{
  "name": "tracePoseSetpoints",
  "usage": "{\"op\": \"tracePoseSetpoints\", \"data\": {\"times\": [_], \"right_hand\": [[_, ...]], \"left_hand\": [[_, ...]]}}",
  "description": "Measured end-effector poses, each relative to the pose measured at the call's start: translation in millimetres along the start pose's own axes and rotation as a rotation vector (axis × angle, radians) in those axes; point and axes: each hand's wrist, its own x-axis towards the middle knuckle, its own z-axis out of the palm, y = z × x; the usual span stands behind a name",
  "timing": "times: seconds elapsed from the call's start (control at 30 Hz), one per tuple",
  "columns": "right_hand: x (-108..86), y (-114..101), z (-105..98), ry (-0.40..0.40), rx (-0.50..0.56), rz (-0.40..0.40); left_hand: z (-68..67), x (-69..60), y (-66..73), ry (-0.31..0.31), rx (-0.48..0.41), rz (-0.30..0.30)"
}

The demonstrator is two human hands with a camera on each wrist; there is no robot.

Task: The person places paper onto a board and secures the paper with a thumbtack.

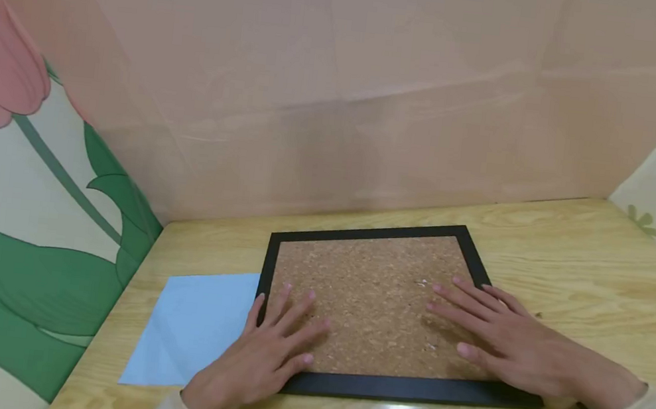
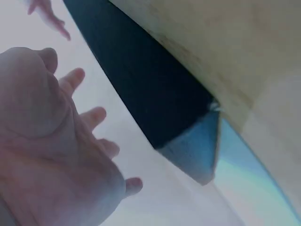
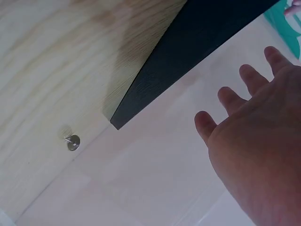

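A cork board (image 1: 374,303) with a black frame (image 1: 416,388) lies on the wooden table. My left hand (image 1: 270,352) is spread at its lower left corner, fingers reaching over the cork. Over the right side, my right hand (image 1: 511,344) extends with straight, parted fingers. Both wrist views show the left hand (image 2: 51,141) and the right hand (image 3: 263,141) with uncurled fingers, holding nothing; whether fingertips touch the cork I cannot tell. Small silvery bits (image 1: 423,282) show on the cork, too small to identify.
A light blue sheet (image 1: 195,324) lies on the table along the board's left side. A metal thumbtack (image 3: 73,142) rests on the wood (image 3: 56,70) beyond the frame's right edge. A pinkish sheet (image 1: 339,99) hangs behind the table, and a tulip-patterned one (image 1: 34,200) on the left.
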Motion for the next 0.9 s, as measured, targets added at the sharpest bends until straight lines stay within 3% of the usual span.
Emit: {"op": "tracePoseSetpoints", "data": {"times": [0.1,0.27,0.43,0.53,0.7,0.8,0.9], "right_hand": [[-1.1,0,2,0.007,-0.015,-0.003],[-2.5,1,2,0.009,-0.023,-0.009],[-3.4,1,0,-0.005,0.018,0.0],[-3.2,1,-1,-0.006,0.024,0.003],[-3.6,1,-2,-0.003,0.016,0.005],[-3.3,1,-3,0.005,0.01,-0.001],[-2.7,1,-2,0.023,0.006,-0.009]], "left_hand": [[-2.1,-4.9,-5.4,0.034,-0.002,-0.043],[-8.3,-21.3,-24.8,0.084,-0.013,-0.21],[-17.5,-49.9,-67.1,0.117,0.098,-0.374],[-25.2,-72.4,-99.0,0.069,0.063,-0.503],[-34.1,-105.5,-142.9,-0.063,-0.181,-0.737],[-32.8,-116.6,-160.5,-0.156,-0.258,-0.84],[-30.0,-120.6,-169.1,-0.228,-0.264,-0.91]]}}
